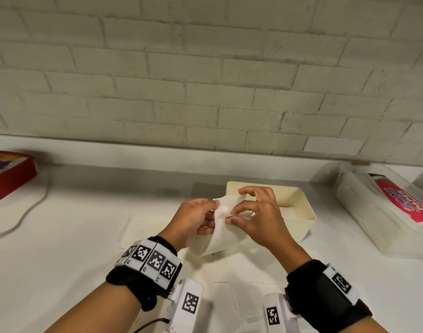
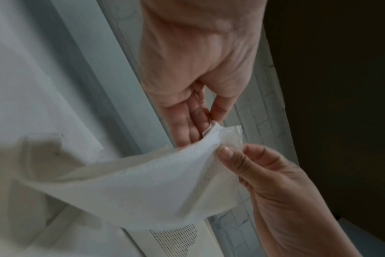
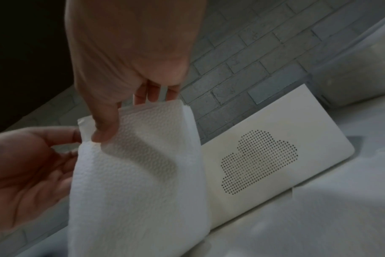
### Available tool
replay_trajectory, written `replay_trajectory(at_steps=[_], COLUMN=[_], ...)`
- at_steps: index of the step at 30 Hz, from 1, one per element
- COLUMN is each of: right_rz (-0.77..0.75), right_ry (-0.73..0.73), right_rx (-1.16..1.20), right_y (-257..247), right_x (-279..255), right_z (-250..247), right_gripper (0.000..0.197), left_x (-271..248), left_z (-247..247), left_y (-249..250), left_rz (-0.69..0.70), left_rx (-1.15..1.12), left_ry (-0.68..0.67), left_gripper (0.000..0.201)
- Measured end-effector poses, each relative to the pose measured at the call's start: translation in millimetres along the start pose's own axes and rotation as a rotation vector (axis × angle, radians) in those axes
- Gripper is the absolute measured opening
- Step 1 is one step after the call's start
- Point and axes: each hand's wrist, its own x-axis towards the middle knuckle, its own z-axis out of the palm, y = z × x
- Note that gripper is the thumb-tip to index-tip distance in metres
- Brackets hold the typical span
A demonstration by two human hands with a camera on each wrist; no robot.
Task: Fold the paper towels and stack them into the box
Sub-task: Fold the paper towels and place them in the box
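Observation:
Both hands hold one white embossed paper towel (image 1: 218, 239) in the air, just in front of the cream box (image 1: 304, 207). My left hand (image 1: 212, 212) pinches the towel's upper left edge between thumb and fingers (image 2: 198, 121). My right hand (image 1: 232, 218) pinches the same top edge beside it, with the thumb (image 3: 103, 128) on the near face. The paper towel (image 3: 132, 173) hangs in a loose curve, its lower part drooping toward the table. The box (image 3: 275, 139) has a cloud of small holes on its side wall. Its inside is mostly hidden by my hands.
More flat paper towels lie on the white table, one to the left (image 1: 143, 227) and others near me (image 1: 232, 299). A red tin (image 1: 8, 176) and a grey cable (image 1: 25, 215) are far left. A clear pack with a pink label (image 1: 388, 207) lies at the right. A brick wall stands behind.

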Motion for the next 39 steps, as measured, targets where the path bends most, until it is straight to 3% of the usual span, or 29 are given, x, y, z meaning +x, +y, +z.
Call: replay_trajectory(at_steps=[5,12,17,24,32,39], right_rz=[-0.156,-0.065,0.007,0.047,0.003,0.017], right_ry=[0.053,-0.076,-0.210,-0.199,-0.195,-0.147], right_rx=[-0.089,-0.125,-0.137,-0.132,-0.054,0.068], right_y=[-3,-7,-10,-9,-22,-35], right_x=[4,7,12,13,29,39], right_z=[1,-4,-8,-18,-36,-57], right_gripper=[0.017,0.030,0.019,0.016,0.013,0.020], left_x=[1,3,2,6,-1,-7], left_z=[5,5,6,1,4,13], left_y=[0,1,1,-1,19,43], left_rz=[0.015,0.052,0.070,0.312,0.452,0.442], left_rx=[0.072,0.138,0.146,0.364,0.447,0.252], left_ry=[-0.009,0.017,0.022,0.137,-0.015,-0.219], left_gripper=[0.010,0.018,0.018,0.024,0.018,0.023])
